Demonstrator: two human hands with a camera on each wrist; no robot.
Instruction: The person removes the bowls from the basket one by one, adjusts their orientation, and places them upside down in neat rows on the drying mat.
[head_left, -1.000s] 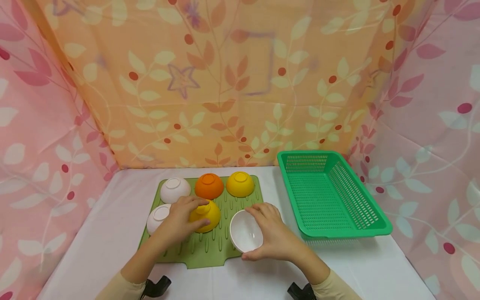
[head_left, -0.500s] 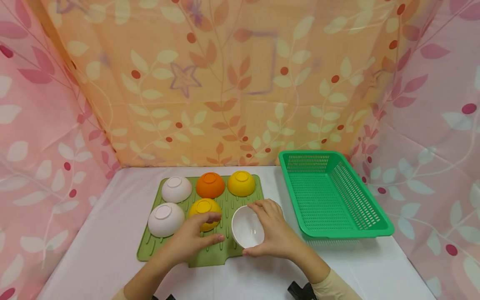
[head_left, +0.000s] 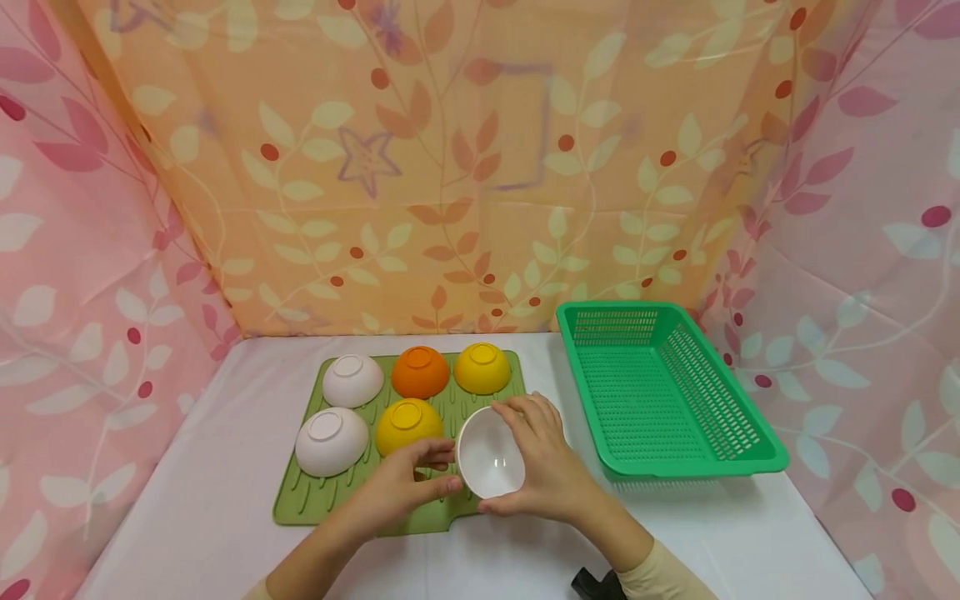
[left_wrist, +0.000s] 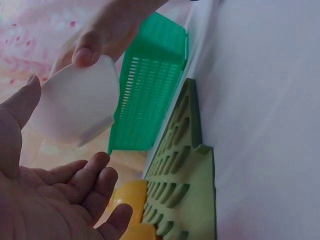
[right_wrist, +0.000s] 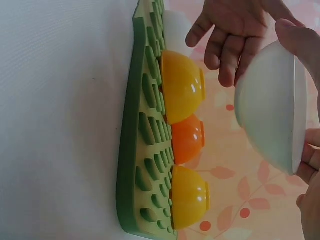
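Note:
My right hand (head_left: 551, 467) grips a white bowl (head_left: 489, 457) by its rim, thumb at the near side and fingers at the far side. The bowl is tilted, its hollow facing me, and hangs above the right part of a green drying mat (head_left: 423, 518). My left hand (head_left: 393, 493) reaches toward the bowl's left side with loosely bent, parted fingers. In the left wrist view, a gap shows between the left fingers and the white bowl (left_wrist: 75, 102). Just beyond the left hand, a yellow bowl (head_left: 407, 423) rests upside down on the mat.
Other upturned bowls stand on the mat: a white bowl (head_left: 332, 442) at left, another white bowl (head_left: 352, 380) behind it, an orange bowl (head_left: 420, 372) and a yellow bowl (head_left: 482, 368) at the back. A green basket (head_left: 592, 408) stands at right on the white cloth.
My left hand has let go of the front yellow bowl and moved right and nearer to me, up to the white bowl. The right hand still holds the white bowl, slightly raised.

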